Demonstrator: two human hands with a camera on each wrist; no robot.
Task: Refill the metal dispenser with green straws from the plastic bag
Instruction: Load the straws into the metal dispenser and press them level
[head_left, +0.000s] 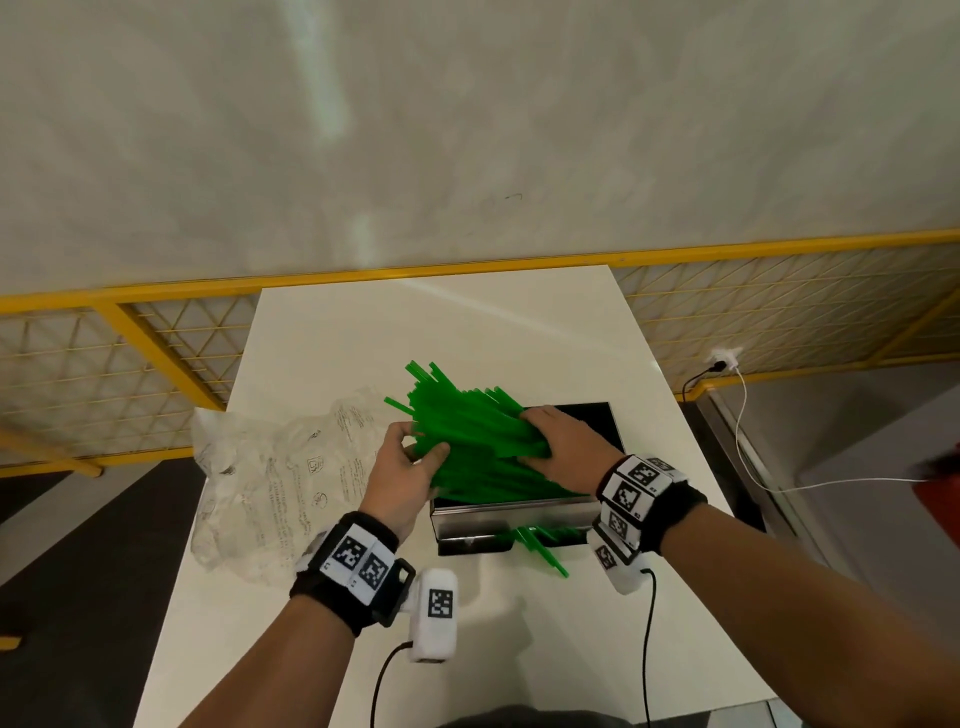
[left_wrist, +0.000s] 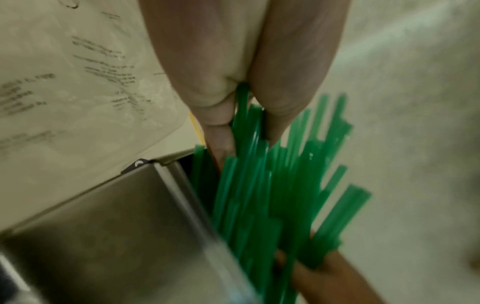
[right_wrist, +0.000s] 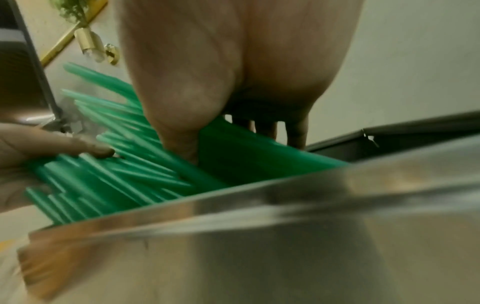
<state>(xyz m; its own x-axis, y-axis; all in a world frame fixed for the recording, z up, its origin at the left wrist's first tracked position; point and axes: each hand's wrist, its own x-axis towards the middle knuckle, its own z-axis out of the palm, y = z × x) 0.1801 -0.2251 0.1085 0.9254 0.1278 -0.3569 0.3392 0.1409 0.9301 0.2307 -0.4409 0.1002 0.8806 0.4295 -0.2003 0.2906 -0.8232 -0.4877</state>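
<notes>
over the open top of the metal dispenser, a splayed bundle of green straws slants up and to its left. left hand pinches straws at the bundle's left side; right hand curls over the bundle above the dispenser. left of the dispenser, the crumpled plastic bag lies on the white worktop. several straws jut from the dispenser's front slot.

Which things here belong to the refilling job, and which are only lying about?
Job:
straws, gripped by left hand and right hand
dispenser, lid open
bag, beside it, looks empty

Lying about:
charger and its cable
yellow fence
</notes>
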